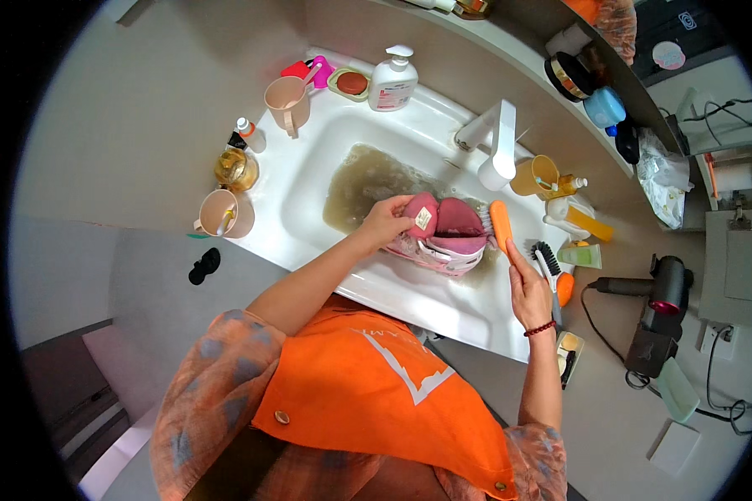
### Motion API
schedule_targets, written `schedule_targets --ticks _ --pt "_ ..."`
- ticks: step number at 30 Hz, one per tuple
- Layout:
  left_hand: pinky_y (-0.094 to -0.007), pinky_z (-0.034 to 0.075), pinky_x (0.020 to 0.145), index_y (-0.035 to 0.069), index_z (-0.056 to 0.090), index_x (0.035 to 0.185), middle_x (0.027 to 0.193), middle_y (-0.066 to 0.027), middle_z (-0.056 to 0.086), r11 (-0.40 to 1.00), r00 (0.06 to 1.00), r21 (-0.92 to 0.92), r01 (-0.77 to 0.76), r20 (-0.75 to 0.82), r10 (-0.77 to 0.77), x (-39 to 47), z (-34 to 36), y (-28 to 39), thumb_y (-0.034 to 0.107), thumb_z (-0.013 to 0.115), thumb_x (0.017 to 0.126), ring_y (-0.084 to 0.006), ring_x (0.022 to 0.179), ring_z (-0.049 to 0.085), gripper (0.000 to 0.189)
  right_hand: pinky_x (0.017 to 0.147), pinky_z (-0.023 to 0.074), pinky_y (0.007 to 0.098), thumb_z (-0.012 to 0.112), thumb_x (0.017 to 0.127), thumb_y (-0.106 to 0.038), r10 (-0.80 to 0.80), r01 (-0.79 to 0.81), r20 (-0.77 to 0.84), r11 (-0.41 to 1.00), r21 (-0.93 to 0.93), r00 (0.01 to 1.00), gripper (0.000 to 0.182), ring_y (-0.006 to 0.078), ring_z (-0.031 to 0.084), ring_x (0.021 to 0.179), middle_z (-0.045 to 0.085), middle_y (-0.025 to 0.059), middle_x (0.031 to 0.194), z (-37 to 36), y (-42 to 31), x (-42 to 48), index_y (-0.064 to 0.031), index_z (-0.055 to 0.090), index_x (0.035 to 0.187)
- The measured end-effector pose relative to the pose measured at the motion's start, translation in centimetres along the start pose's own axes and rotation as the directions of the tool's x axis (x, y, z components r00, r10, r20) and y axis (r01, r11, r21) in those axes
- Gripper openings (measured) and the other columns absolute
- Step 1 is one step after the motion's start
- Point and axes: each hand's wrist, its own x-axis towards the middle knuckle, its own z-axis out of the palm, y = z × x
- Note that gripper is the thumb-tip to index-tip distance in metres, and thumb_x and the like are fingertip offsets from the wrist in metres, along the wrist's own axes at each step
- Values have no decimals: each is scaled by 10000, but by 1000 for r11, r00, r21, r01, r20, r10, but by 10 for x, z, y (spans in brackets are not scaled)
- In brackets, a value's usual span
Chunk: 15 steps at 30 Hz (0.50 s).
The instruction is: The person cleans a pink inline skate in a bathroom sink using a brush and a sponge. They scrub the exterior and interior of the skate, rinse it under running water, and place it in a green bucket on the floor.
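A wet pink padded item, which looks like a shoe, is held over the white washbasin. My left hand pinches its left flap, which bears a small pale label. In my right hand is an orange scrubbing brush, gripped by its handle. The brush's pale bristles face left and meet the item's right end. Murky grey-brown water with some foam lies in the basin below. The item's underside is partly hidden.
A white faucet juts over the basin's far side. Along the rim stand a pump bottle, a soap dish, pink mugs and a yellow cup. A black-bristled brush and a hair dryer are at the right.
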Motion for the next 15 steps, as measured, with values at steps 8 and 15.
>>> schedule_targets --ticks 8,15 --pt "-297 481 930 -12 454 1367 1195 -86 622 995 994 -62 -84 59 88 5 7 -8 -39 552 853 -146 1066 600 524 637 491 491 520 907 -72 -200 212 146 974 -75 969 570 397 637 736 641 231 817 23 -70 17 -235 410 1442" --pt "-295 508 841 12 547 1242 1098 -71 639 983 998 -173 57 15 -55 21 13 -31 -66 530 840 -142 949 629 410 608 474 513 496 931 -130 -70 87 135 989 -120 988 523 424 625 662 628 265 748 77 -103 67 -135 388 1443"
